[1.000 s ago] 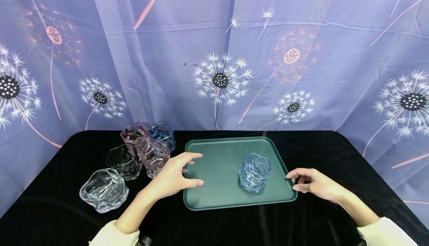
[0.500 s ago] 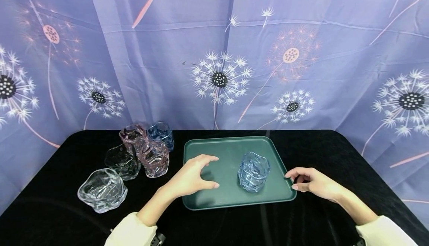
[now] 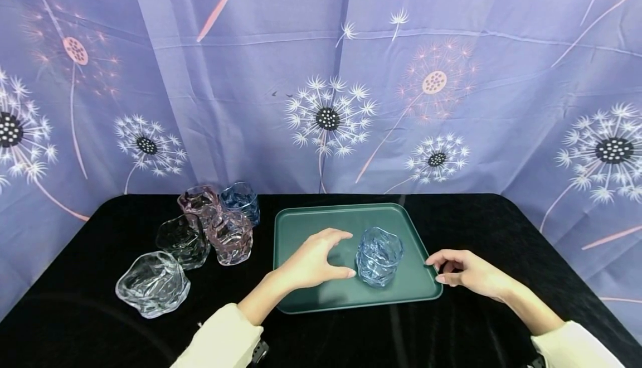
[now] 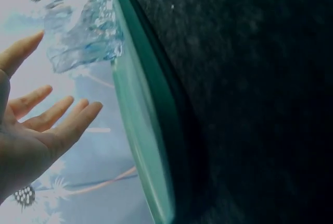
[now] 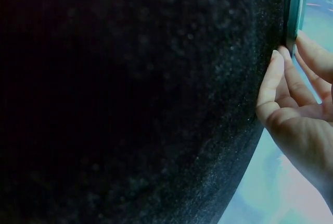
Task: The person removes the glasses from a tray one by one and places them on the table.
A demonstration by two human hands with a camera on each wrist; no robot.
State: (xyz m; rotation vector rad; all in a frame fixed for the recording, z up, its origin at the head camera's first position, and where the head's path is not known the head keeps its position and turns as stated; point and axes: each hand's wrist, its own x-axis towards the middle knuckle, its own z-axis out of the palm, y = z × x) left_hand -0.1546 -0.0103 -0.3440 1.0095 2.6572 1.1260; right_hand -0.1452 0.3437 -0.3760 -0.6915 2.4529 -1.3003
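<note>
A wavy light-blue glass [image 3: 379, 257] stands upright on the right half of a green tray [image 3: 311, 220]. My left hand [image 3: 313, 262] hovers over the tray just left of the glass, thumb and fingers spread apart, holding nothing. In the left wrist view a gap shows between this hand [image 4: 39, 122] and the glass [image 4: 86, 34]. At the tray's right edge my right hand [image 3: 466, 272] pinches the rim. The right wrist view shows the thumb and fingers of that hand [image 5: 302, 99] on opposite sides of the tray edge [image 5: 294, 10].
Left of the tray stand several more wavy glasses: a clear one [image 3: 152, 285], a dark-looking one [image 3: 184, 242], two pink ones, the nearer pink glass [image 3: 232, 238] by the tray, and a darker blue glass [image 3: 242, 203]. Black cloth [image 3: 351, 337] covers the table; a patterned curtain [image 3: 251, 106] hangs behind.
My left hand has moved right, from the tray's left edge to beside the blue glass, fingers still spread. My right hand keeps its place on the rim; the glass has not moved.
</note>
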